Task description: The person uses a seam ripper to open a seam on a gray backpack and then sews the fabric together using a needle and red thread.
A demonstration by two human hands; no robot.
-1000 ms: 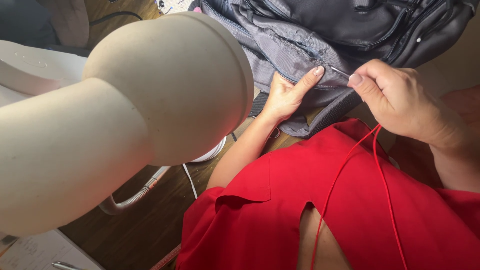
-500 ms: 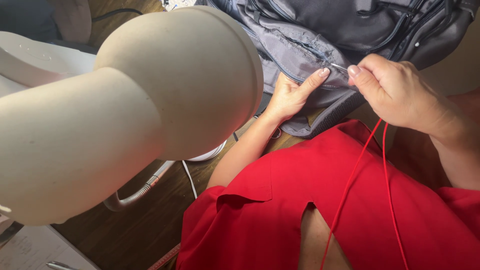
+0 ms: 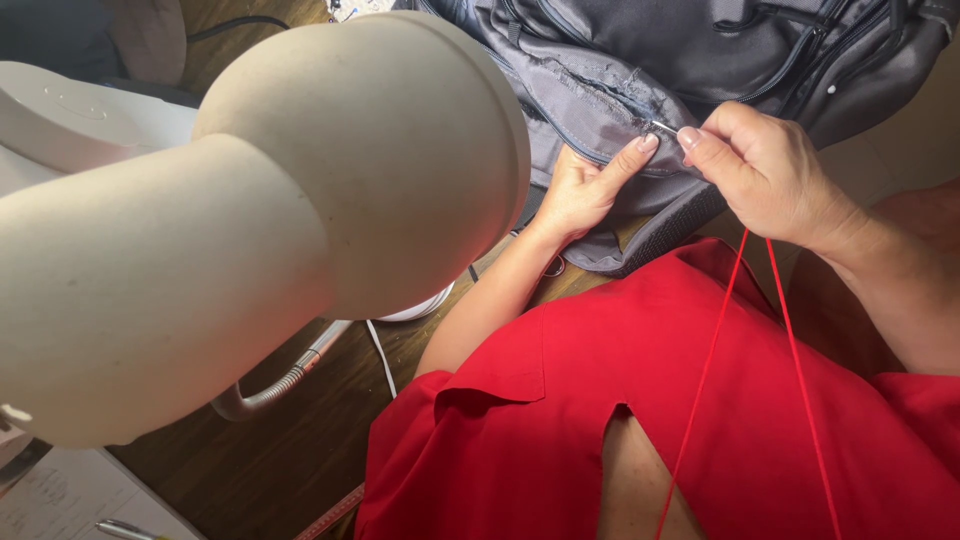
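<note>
Wooden desk below; right hand [image 3: 770, 175] pinches needle [image 3: 664, 128] into grey backpack [image 3: 610, 110] (red thread [image 3: 700, 390] trailing), left hand [image 3: 585, 190] pressing fabric; pulling through likely comes next.

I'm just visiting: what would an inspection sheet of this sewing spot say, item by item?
Surface: dark brown wooden table, partly covered.
Job's things: grey fabric backpack with a frayed seam; silver needle; doubled red thread hanging over the red garment.
Clutter: white paper, measuring tape edge.
Grippers: left hand presses the backpack fabric; right hand pinches the needle.
Cables: white cord, lamp's flexible metal neck.
Surroundings: large beige lamp head, white machine.
</note>
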